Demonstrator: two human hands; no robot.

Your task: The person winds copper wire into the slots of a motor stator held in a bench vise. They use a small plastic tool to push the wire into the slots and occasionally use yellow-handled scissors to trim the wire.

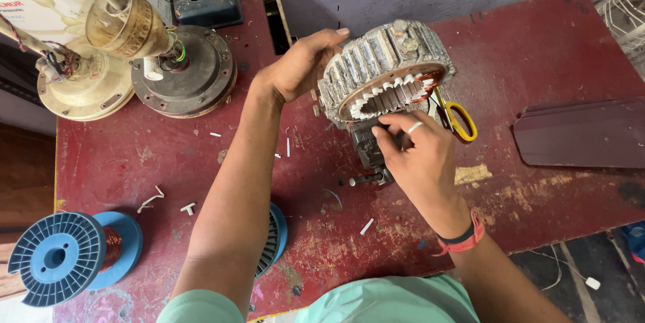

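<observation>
item: fan motor stator (pixel 383 67), round, grey laminated core with white slot insulation papers and a patch of copper winding at its right inner edge. location: upper centre of the frame, tilted up on edge over a small dark bench vise (pixel 366 145) on the red worktable (pixel 551 47).

left hand (pixel 299 64): my fingers are wrapped over the stator's upper left rim, closed on it and steadying it.

right hand (pixel 420 151): just below the stator's inner ring, ring on one finger, fingertips (pixel 379 133) pinched together at the white insulation along the lower slots. whether a paper strip or a wire sits in the pinch i cannot tell.

step in hand, as i judge it: seating or straightening slot insulation in the core, winding only partly present.

next move calls for: a firm left-hand hold so the core does not roll, and a fine fingertip push along one slot without creasing the neighbouring papers.

also on the table: yellow-handled scissors (pixel 460 121), just right of the stator; blue spool of copper wire (pixel 70 256), lower left; second blue spool (pixel 275 239), partly behind my left forearm; ceiling fan motor housings (pixel 185 71), upper left; dark fan blade (pixel 581 135), right edge; scattered white paper offcuts (pixel 366 227).
</observation>
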